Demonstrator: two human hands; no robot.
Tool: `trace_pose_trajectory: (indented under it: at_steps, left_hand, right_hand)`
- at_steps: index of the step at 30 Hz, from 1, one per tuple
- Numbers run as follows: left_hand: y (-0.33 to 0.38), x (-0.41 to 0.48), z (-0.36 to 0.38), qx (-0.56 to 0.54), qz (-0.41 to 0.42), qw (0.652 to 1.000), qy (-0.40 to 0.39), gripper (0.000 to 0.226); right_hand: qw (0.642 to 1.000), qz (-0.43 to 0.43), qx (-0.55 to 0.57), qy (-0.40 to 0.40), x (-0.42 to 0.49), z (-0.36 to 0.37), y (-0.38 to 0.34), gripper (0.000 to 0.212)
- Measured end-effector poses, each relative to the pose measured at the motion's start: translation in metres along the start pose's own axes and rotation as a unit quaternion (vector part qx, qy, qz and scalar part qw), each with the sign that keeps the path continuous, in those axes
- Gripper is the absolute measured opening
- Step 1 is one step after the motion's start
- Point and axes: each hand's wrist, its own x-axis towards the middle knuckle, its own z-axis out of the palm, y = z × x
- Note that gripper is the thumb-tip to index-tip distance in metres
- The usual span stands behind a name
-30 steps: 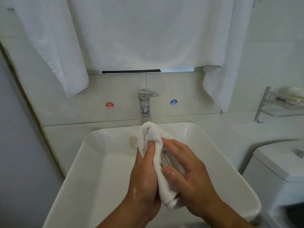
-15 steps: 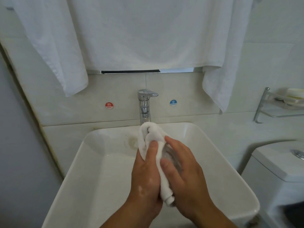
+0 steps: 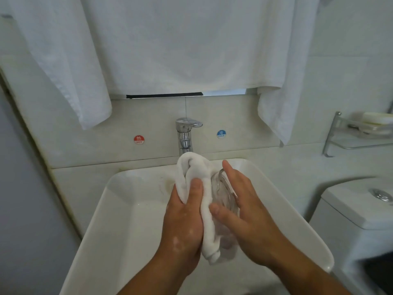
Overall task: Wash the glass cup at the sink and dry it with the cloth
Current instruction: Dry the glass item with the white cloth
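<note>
Over the white sink [image 3: 110,226], both hands meet around a clear glass cup [image 3: 224,192]. My right hand [image 3: 248,213] holds the cup from the right, thumb across its near side, fingers stretched along its rim. My left hand [image 3: 182,220] clasps a white cloth [image 3: 198,173] and presses it against the cup's left side. The cloth bunches above my left thumb and hangs down between the palms. Much of the cup is hidden by cloth and fingers.
A chrome tap [image 3: 186,133] stands behind the hands, between a red HOT sticker [image 3: 139,139] and a blue COLD sticker [image 3: 221,133]. A large white towel [image 3: 170,45] hangs above. A toilet tank [image 3: 357,209] and a soap shelf [image 3: 361,133] are at the right.
My right hand has turned on the cup: its fingers have stretched out along the rim, and more of the glass shows. The left hand keeps the cloth pressed on.
</note>
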Motion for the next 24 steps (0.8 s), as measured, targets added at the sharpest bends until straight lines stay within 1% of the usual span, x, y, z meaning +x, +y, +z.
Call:
trace_pose_trajectory:
  at_steps: [2, 4, 5, 6, 9, 10, 13, 18, 22, 24]
  left_hand:
    - [0.001, -0.005, -0.003, -0.038, -0.028, 0.998, -0.043, 0.052]
    - [0.002, -0.008, -0.003, -0.071, -0.061, 0.991, -0.097, 0.065]
    - [0.002, -0.008, -0.001, -0.085, -0.073, 0.986, -0.124, 0.066]
    - [0.003, -0.008, 0.003, -0.093, -0.078, 0.982, -0.146, 0.062]
    - [0.007, -0.008, 0.02, -0.106, -0.097, 0.972, -0.187, 0.044]
    - [0.009, -0.007, 0.027, -0.108, -0.103, 0.968, -0.205, 0.043]
    - [0.011, -0.003, 0.054, -0.119, -0.123, 0.946, -0.275, 0.049]
    - [-0.011, 0.006, 0.129, -0.063, -0.169, 0.919, -0.351, 0.047]
    - [-0.042, 0.008, 0.222, -0.024, -0.191, 0.898, -0.395, 0.055]
    - [-0.061, 0.011, 0.27, -0.009, -0.206, 0.884, -0.42, 0.055]
  right_hand:
    - [1.0, -0.002, -0.022, -0.02, -0.003, -0.015, 0.0, 0.098]
    - [0.998, 0.009, -0.059, -0.002, -0.009, -0.029, -0.005, 0.111]
    - [0.996, 0.009, -0.083, 0.013, -0.013, -0.037, -0.007, 0.112]
    - [0.994, 0.009, -0.107, 0.027, -0.017, -0.044, -0.01, 0.113]
    - [0.986, 0.024, -0.152, 0.07, -0.034, -0.065, -0.019, 0.117]
    - [0.983, 0.029, -0.155, 0.09, -0.04, -0.071, -0.021, 0.119]
    - [0.974, 0.035, -0.155, 0.161, -0.06, -0.094, -0.021, 0.118]
    - [0.951, 0.079, -0.165, 0.25, -0.095, -0.148, 0.006, 0.117]
    - [0.923, 0.135, -0.169, 0.318, -0.119, -0.206, 0.047, 0.114]
    - [0.911, 0.165, -0.166, 0.339, -0.126, -0.237, 0.073, 0.116]
